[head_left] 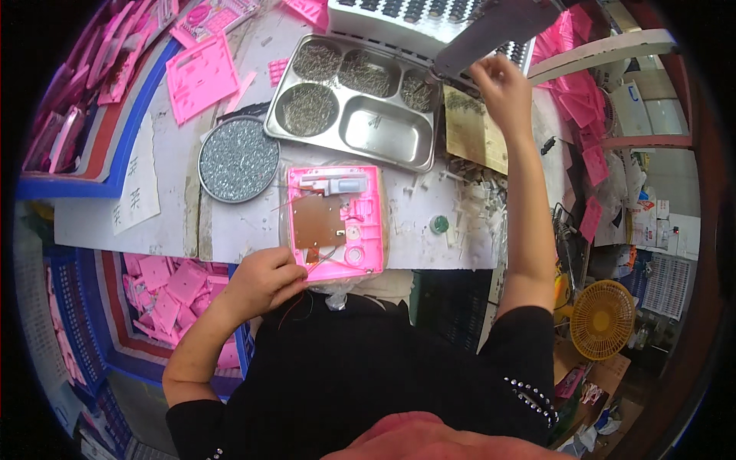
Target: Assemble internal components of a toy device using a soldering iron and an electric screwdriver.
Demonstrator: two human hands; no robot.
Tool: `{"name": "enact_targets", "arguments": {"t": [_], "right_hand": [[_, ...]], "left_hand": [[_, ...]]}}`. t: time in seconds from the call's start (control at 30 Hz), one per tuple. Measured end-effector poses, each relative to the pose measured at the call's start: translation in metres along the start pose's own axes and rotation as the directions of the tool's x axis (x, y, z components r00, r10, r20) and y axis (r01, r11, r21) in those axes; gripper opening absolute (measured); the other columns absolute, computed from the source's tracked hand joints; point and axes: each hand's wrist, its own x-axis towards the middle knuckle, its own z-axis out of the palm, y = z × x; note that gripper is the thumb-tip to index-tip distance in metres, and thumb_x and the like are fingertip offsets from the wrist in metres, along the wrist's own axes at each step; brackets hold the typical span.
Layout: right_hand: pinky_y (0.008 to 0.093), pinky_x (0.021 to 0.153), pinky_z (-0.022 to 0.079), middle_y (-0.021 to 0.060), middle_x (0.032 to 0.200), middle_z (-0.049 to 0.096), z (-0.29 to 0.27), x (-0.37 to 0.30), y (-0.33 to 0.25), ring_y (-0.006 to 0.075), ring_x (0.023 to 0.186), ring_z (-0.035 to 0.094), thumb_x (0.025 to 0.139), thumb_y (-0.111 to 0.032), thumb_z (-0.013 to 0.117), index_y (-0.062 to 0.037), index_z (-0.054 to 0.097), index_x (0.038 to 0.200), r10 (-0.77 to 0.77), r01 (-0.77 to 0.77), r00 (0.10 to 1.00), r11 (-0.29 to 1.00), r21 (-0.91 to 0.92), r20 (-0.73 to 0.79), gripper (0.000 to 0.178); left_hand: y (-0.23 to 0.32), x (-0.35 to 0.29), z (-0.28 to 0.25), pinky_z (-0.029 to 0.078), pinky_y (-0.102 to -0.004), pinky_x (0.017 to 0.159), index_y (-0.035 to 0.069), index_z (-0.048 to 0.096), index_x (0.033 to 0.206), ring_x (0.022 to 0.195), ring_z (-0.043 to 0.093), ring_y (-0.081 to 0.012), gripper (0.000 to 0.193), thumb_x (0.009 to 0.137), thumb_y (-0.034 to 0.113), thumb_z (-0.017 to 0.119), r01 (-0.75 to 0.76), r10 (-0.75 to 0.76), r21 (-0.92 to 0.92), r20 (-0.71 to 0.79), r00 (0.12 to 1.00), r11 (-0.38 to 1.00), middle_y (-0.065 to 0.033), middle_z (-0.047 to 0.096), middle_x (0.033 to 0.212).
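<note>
A pink plastic case lies face up at the table's front edge, with a brown circuit board and a grey-white part inside. My left hand is closed at its lower left corner, fingertips gripping the edge. Thin wires run past those fingertips and hang below. Out at the far right, my right hand is raised with fingers curled into a pinch. It is beside a dark grey, arm-like piece; anything between the fingertips is too small to make out.
A steel compartment tray holds small metal pieces; left of it stands a round dish of grey granules. Behind is a white perforated box. A small green-topped container stands on the right. Crates of pink parts flank me.
</note>
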Motion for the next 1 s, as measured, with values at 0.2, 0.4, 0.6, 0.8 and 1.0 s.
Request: {"name": "enact_targets", "arguments": {"t": [0.2,0.4,0.6,0.8,1.0], "right_hand": [[0.0365,0.071,0.053,0.0107,0.086,0.07,0.051,0.111,0.017,0.0207,0.08,0.068,0.087,-0.014,0.076,-0.0009,0.072,0.103,-0.409,0.396,0.913,0.886,-0.243,-0.004,0.021],[0.0392,0.068,0.052,0.0102,0.086,0.069,0.065,0.12,0.021,0.0227,0.077,0.066,0.091,-0.01,0.067,-0.0002,0.069,0.1,0.061,-0.082,0.997,0.692,0.718,0.055,0.013],[0.0298,0.084,0.054,0.0134,0.111,0.072,-0.002,0.008,0.0,0.0189,0.095,0.067,0.097,-0.008,0.071,0.0064,0.064,0.118,0.365,0.051,0.883,0.549,0.834,-0.294,0.026],[0.0358,0.081,0.048,0.0053,0.095,0.071,0.033,-0.233,-0.121,0.0214,0.087,0.059,0.079,-0.007,0.083,-0.0082,0.074,0.101,-0.106,-0.07,0.935,0.881,0.468,0.338,0.023],[0.039,0.079,0.046,0.0013,0.097,0.068,0.043,-0.253,-0.132,0.0283,0.087,0.056,0.077,-0.009,0.082,-0.012,0.071,0.093,-0.258,0.213,0.944,0.952,0.22,0.206,0.02]], "left_hand": [[0.0,0.003,-0.002,0.051,-0.0421,0.065,0.009,0.069,0.092,0.075,0.064,-0.0306,0.018,0.082,0.016,0.081,0.037,-0.037,-0.014,0.042,0.998,0.999,-0.009,0.06,0.085],[0.0,0.001,-0.002,0.051,-0.0431,0.065,0.009,0.068,0.093,0.076,0.064,-0.0318,0.017,0.083,0.016,0.08,0.048,-0.048,-0.018,0.021,0.999,0.999,-0.0098,0.061,0.085],[0.002,-0.005,0.003,0.05,-0.0428,0.066,0.007,0.068,0.094,0.077,0.063,-0.0318,0.016,0.084,0.014,0.079,0.091,-0.091,-0.037,0.012,0.996,0.995,-0.0099,0.06,0.086],[0.002,-0.005,0.004,0.05,-0.0421,0.066,0.007,0.068,0.095,0.077,0.063,-0.0305,0.016,0.084,0.013,0.08,0.102,-0.102,-0.063,0.003,0.995,0.993,-0.0092,0.06,0.087],[0.003,-0.004,0.006,0.049,-0.04,0.064,0.006,0.068,0.097,0.076,0.062,-0.0292,0.02,0.082,0.01,0.081,0.079,-0.08,-0.04,-0.022,0.997,0.996,-0.0093,0.059,0.086]]}}
